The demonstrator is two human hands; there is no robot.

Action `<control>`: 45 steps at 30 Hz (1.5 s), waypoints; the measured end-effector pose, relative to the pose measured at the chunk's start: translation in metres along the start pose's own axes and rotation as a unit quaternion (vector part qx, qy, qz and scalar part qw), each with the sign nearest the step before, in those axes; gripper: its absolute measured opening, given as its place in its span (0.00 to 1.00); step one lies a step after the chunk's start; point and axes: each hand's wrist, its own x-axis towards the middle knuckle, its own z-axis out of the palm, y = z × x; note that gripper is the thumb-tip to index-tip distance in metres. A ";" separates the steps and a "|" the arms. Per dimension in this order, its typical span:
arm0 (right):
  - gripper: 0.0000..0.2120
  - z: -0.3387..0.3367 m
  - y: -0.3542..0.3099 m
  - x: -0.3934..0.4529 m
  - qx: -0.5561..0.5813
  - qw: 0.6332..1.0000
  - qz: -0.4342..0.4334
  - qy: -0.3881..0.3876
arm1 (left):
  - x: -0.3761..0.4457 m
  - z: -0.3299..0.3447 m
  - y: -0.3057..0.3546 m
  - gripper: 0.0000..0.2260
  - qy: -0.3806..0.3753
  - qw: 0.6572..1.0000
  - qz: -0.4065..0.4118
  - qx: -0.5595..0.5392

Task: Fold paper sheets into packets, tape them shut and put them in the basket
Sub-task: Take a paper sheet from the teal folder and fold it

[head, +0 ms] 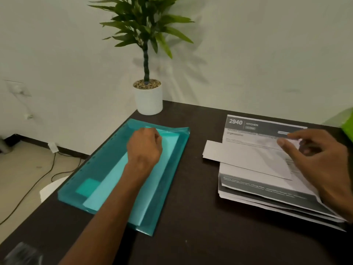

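Paper sheets (267, 169) lie in a loose stack on the right side of the dark worktop (191, 217), printed side up, top page headed "2940 KITCHEN"; a small folded grey-white piece (213, 151) sticks out from the stack's left edge. Right hand (322, 161) comes in from the lower right, palm down over the stack's right half, fingers (286, 145) spread and slightly bent, tips on or just above the top sheet; motion blur there, so cannot tell for sure if the top sheet is pinched, though its corner looks lifted under the fingertips. Left hand (145, 146) reaches forward from the bottom centre, forearm straight across the teal plastic folder (91, 176), knuckles up, fingers curled tight near the folder's far end. It seems to pinch the folder's upper flap or a sheet inside, exact hold hidden by the hand itself. Folder lies flat on the left part of the worktop, well apart from the paper stack, with pale sheets (107, 190) visible through it. White pot with a green plant (148, 96) stands at the worktop's far edge against the wall, just beyond the folder. Bright green object (346, 121) cut off at the right edge. Cables (28, 188) on the floor at left.
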 end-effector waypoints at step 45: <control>0.05 0.245 -0.189 0.069 -0.156 0.883 -0.045 -0.441 | -0.003 0.015 -0.014 0.48 0.020 0.969 -0.054 -0.239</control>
